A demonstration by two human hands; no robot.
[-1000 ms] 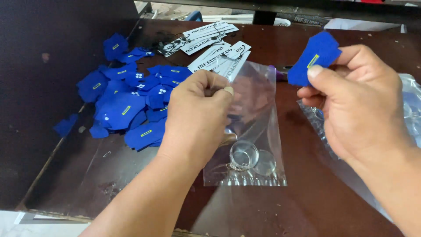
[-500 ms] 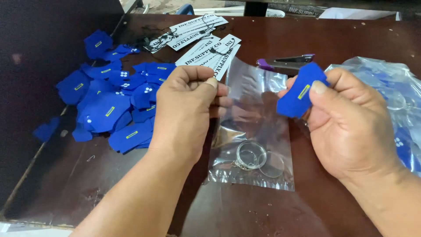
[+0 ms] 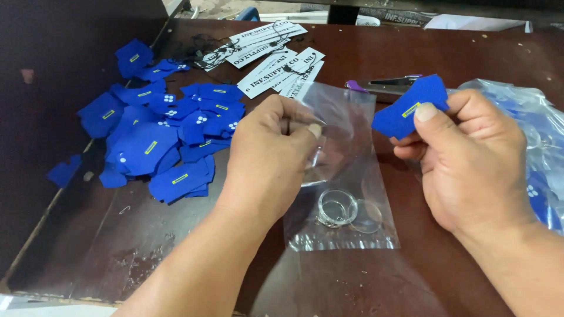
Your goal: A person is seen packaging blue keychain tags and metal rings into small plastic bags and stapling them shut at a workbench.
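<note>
My left hand (image 3: pixel 270 152) pinches the upper edge of a small clear plastic bag (image 3: pixel 346 176) that lies on the dark brown table (image 3: pixel 147 252). Metal key rings (image 3: pixel 338 208) sit at the bottom of the bag. My right hand (image 3: pixel 470 158) holds a blue fabric piece (image 3: pixel 405 108) with a small yellow tag, just right of the bag's mouth. The piece is outside the bag.
A heap of blue fabric pieces (image 3: pixel 158 135) lies at the left. White printed hang tags (image 3: pixel 276 53) with black strings lie at the back. A purple-handled metal tool (image 3: pixel 382 85) lies behind the bag. A pile of clear bags with blue pieces (image 3: pixel 540 152) is at the right.
My right hand has lifted the blue piece a little, up and away from the bag's mouth. My left hand keeps its pinch on the bag.
</note>
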